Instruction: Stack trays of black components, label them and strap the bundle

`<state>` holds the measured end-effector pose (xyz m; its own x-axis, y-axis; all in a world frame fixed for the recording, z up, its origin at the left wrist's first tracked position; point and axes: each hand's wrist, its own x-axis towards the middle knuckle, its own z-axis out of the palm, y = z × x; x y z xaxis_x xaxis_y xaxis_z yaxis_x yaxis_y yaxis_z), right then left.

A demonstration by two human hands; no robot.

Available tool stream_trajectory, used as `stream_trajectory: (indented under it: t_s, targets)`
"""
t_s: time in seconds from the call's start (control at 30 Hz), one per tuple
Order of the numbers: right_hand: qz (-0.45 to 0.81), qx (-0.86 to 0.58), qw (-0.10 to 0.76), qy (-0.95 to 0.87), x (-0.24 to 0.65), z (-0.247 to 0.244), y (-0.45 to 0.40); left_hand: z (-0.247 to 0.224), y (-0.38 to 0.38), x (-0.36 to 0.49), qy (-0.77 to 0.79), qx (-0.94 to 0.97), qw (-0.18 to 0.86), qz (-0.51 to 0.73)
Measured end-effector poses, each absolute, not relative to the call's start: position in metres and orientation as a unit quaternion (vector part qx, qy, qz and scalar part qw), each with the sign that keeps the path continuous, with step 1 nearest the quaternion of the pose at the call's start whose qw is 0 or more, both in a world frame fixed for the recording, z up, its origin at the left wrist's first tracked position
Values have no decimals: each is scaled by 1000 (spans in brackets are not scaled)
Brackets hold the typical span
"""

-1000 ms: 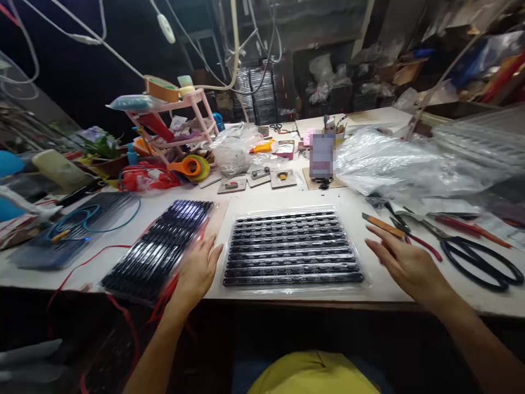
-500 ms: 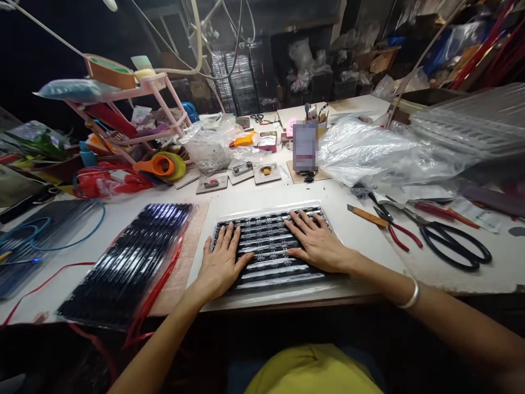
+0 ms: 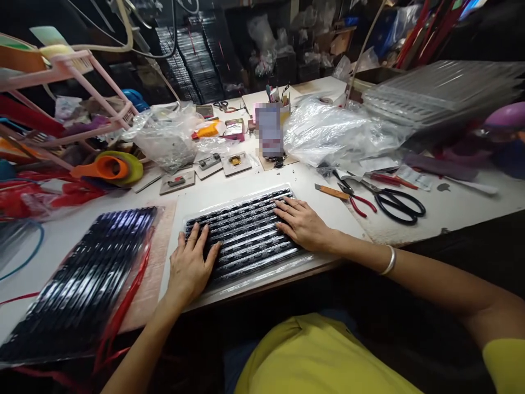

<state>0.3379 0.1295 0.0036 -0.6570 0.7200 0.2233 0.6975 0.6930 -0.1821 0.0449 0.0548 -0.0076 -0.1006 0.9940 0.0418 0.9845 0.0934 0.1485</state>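
A clear plastic tray (image 3: 241, 276) lies on the white worktop in front of me, filled with rows of black strips (image 3: 246, 235) that carry small pale marks. On its left end rests my left hand (image 3: 191, 265), palm down with fingers spread. My right hand (image 3: 301, 223) lies flat over the right end, its fingers stretched across the strips. Neither hand is closed around anything. A stack of similar black ribbed trays (image 3: 86, 279), with red ribbon (image 3: 127, 284) along its side, sits to the left.
Right of the tray lie a utility knife (image 3: 332, 191), red-handled pliers (image 3: 361, 205) and black scissors (image 3: 400, 205). Crumpled clear plastic bags (image 3: 344, 131) and a pink rack (image 3: 74, 71) stand behind. An orange tape dispenser (image 3: 109, 168) sits at back left.
My view has turned to the right, so the bench appears shifted left. My right hand has drawn toward the tray's right edge, uncovering more strips. The left hand stays on the left end.
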Motion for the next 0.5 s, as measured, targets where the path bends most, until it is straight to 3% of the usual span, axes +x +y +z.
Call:
stream_trajectory:
  t_s: [0.2, 0.4, 0.5]
  targets:
    - [117, -400, 154, -896, 374, 3, 122, -14, 16, -11, 650, 717, 165, 190]
    - [214, -334, 77, -915, 440, 25, 86, -4, -56, -10, 602, 764, 147, 179]
    - [192, -292, 23, -937, 460, 33, 64, -12, -77, -2, 588, 789, 92, 153]
